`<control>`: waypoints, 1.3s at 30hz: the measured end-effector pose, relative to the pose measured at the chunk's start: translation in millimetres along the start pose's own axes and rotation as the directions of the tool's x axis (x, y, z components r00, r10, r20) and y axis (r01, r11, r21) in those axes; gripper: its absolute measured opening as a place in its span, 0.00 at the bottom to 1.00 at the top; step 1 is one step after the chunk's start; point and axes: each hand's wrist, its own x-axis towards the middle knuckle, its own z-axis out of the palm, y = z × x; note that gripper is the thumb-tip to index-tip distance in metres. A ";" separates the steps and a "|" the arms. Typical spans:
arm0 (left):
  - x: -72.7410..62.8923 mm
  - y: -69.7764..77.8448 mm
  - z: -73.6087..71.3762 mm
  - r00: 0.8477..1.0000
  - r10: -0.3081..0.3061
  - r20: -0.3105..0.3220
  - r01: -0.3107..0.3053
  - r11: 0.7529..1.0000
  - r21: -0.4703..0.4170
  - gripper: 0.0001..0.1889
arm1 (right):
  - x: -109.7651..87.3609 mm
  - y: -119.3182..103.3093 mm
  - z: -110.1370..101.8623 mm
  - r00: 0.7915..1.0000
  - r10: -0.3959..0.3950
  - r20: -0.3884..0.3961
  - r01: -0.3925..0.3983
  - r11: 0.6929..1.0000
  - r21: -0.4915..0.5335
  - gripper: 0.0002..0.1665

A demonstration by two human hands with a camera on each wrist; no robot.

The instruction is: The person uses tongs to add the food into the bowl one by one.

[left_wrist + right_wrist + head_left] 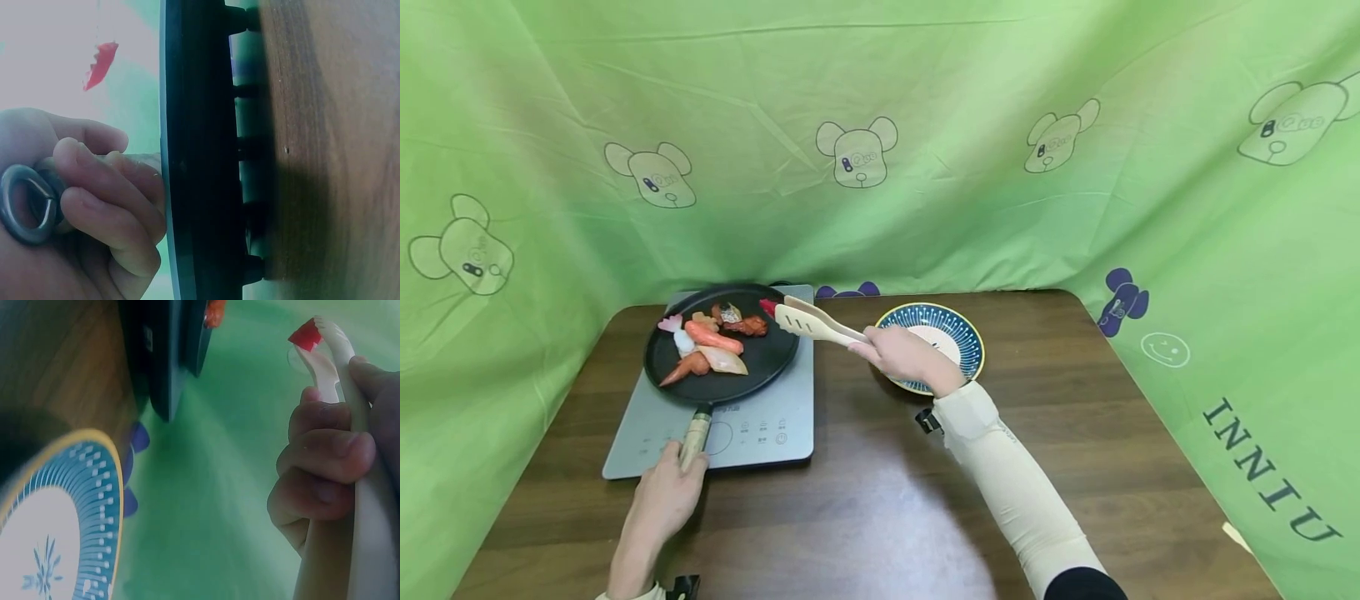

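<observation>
My left hand (664, 493) grips the pale handle (697, 437) of a black frying pan (771, 358); the metal ring (9, 203) at the handle's end shows in the left wrist view. My right hand (912, 357) holds cream-coloured tongs (811, 323), fingers wrapped around both arms. A small red piece of food (768, 307) is pinched in the tongs' tips, raised over the pan's right edge. Inside the pan lie several food pieces, among them an orange-red stick (713, 337), a pale slice (722, 360) and a brown wing-like piece (686, 368).
Under the pan is a grey induction cooktop (775, 450) on the wooden table (880, 500). A blue-patterned plate (974, 350) with a yellow rim stands below and behind the right hand. A green printed curtain (955, 225) surrounds the table's back and sides.
</observation>
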 end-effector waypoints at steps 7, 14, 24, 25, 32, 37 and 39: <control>0.2 0.1 -0.1 1.000 0.002 -0.006 -0.002 1.000 0.000 0.22 | 10.8 -13.3 7.1 1.000 -0.006 0.010 0.006 1.000 0.025 0.20; -0.6 -1.4 0.1 1.000 -0.007 0.012 0.007 1.000 0.002 0.25 | 18.7 -21.2 14.4 0.999 -0.017 0.046 0.017 1.000 0.008 0.20; -0.4 0.7 -1.1 1.000 -0.010 0.000 0.010 1.000 0.007 0.26 | 28.1 -24.8 18.5 0.998 -0.008 0.068 0.010 0.999 -0.031 0.23; -0.2 1.2 -1.2 1.000 -0.009 0.000 0.009 1.000 0.006 0.26 | 28.6 -25.1 18.9 0.997 -0.006 0.071 0.009 0.999 -0.037 0.23; 0.6 1.5 -0.3 1.000 -0.002 -0.003 0.003 1.000 0.011 0.25 | 32.8 -25.2 22.5 0.996 0.017 0.090 -0.011 0.998 -0.063 0.23; -0.6 0.8 0.4 1.000 0.001 -0.022 0.000 1.000 0.014 0.23 | 36.1 -24.1 26.1 0.995 0.032 0.090 -0.023 0.995 -0.102 0.24; -1.4 0.8 0.5 1.000 0.004 -0.029 -0.004 1.000 0.015 0.23 | 38.1 -23.3 27.5 0.995 0.041 0.089 -0.031 0.993 -0.113 0.24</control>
